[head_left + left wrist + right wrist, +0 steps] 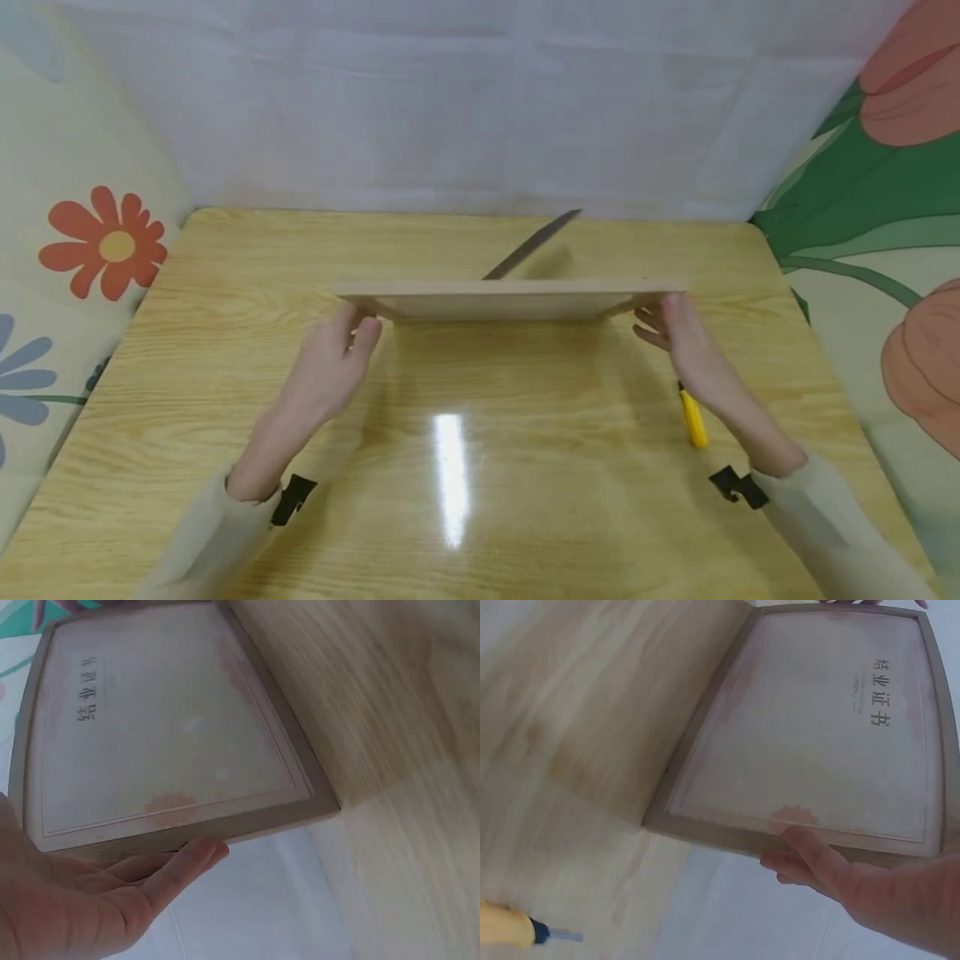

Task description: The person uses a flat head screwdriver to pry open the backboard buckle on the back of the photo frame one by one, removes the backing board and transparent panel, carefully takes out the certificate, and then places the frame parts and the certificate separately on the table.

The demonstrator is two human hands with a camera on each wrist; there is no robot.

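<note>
Left wall: a cream panel printed with a red-petalled flower [116, 244] stood beside the pale wood-grain table [187, 408].
Left cuff: a cream sleeve [206, 542] carried a black clip [292, 498] near the wrist.
Left hand: the left hand [318, 367] was clamped on the left side edge of a light-brown, rectangular wooden frame [510, 303], its fingers lying along the outside of that edge.
Frame: it stood on edge between the two hands, its lower edge on the table, its front towards the person.
Inside the frame: a pale sheet with pink ornaments and a thin border [817, 750] bore dark Chinese characters.
Behind the frame: a dark, narrow strip with a pointed end [532, 245] jutted out beyond the top edge; where it was joined could not be told.
Far back: a creased white cloth [480, 125] hung past the table.
Right hand: the right hand [690, 346] gripped the opposite side edge, fingertips at the frame's border.
Below that hand: a yellow-handled screwdriver [694, 419] lay on the table, near the right wrist and apart from the frame.
Right wall: a panel showed large coral blooms and green leaves [900, 179].
</note>
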